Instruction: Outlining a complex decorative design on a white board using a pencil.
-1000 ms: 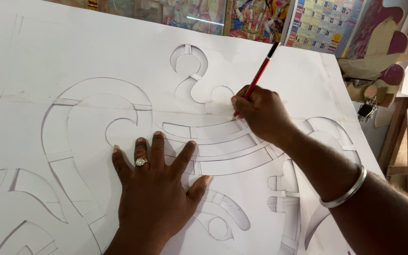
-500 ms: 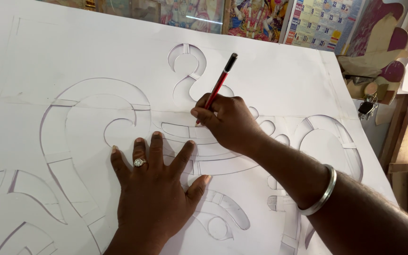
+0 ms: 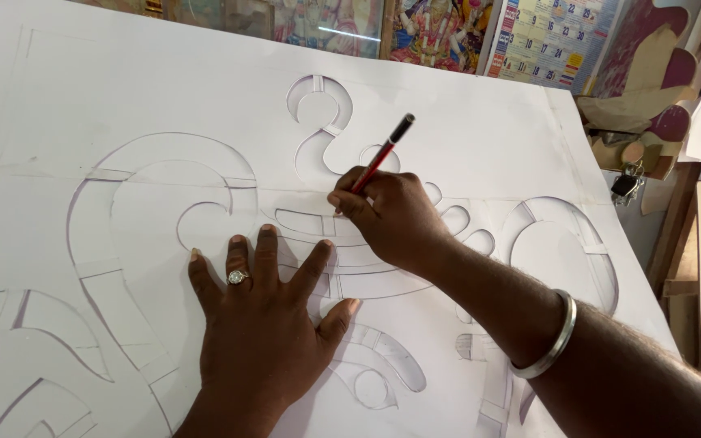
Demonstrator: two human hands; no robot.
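Head view: left hand (image 3: 265, 324) lies with fingers spread, pinning the white stencil sheet (image 3: 464, 138) mid-counter; right hand (image 3: 391, 215) fingers pinch a red pencil (image 3: 383, 154) for tracing.

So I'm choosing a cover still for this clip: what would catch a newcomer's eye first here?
The right hand at centre, holding a red and black pencil with its tip down on a big white cut-out stencil sheet that fills the view. Next, the left hand spread flat on the sheet, a ring on one finger, and a silver bangle on the right wrist.
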